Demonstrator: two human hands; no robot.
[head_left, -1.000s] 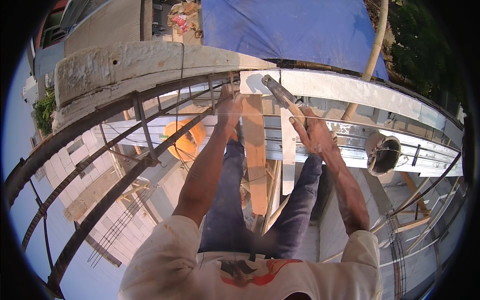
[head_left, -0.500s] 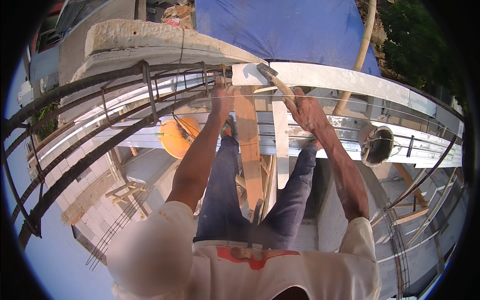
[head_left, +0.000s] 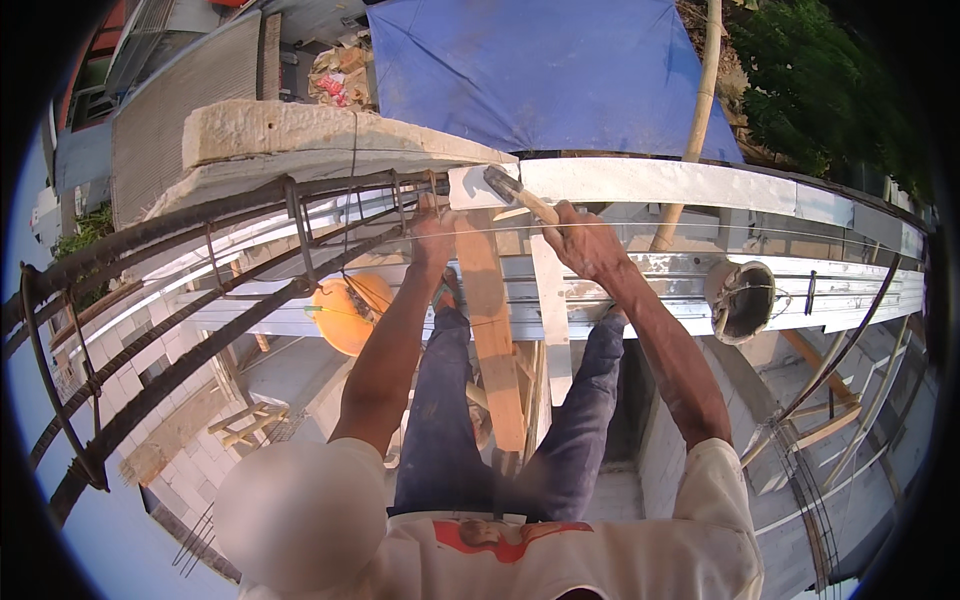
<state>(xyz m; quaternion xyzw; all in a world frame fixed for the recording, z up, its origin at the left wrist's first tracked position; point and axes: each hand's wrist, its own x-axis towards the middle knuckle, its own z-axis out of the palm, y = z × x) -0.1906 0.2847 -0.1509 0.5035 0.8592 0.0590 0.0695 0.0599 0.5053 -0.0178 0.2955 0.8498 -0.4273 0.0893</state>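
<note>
The hammer (head_left: 530,203) is gripped in the closed right hand (head_left: 585,243) at 2 o'clock, its head lying towards 12 over the short end block (head_left: 466,188); whether the block is touched cannot be told. The left hand (head_left: 432,238) is held at 11 o'clock, fingers bent at the end of the rebar cage (head_left: 295,215); what is grasped there cannot be told.

Ahead, the working edge is formed by the white block wall (head_left: 660,185), run from 12 towards 3 o'clock, with a blue tarp (head_left: 530,80) beyond it. Towards 10 and 11, movement is hemmed in by the cage and a concrete beam (head_left: 290,130). Open room is left between the forearms, above a wooden board (head_left: 490,320), and from the right hand out to a grey bucket (head_left: 722,300) at 3 o'clock on the metal planks (head_left: 670,302). A yellow vessel (head_left: 345,318) is placed at 9 o'clock, close to the left forearm.

Half a second ago the hammer head was seen over the joint beside the end block; it has since been brought towards 9 o'clock, over the block itself. The left hand has been kept at the cage end.
</note>
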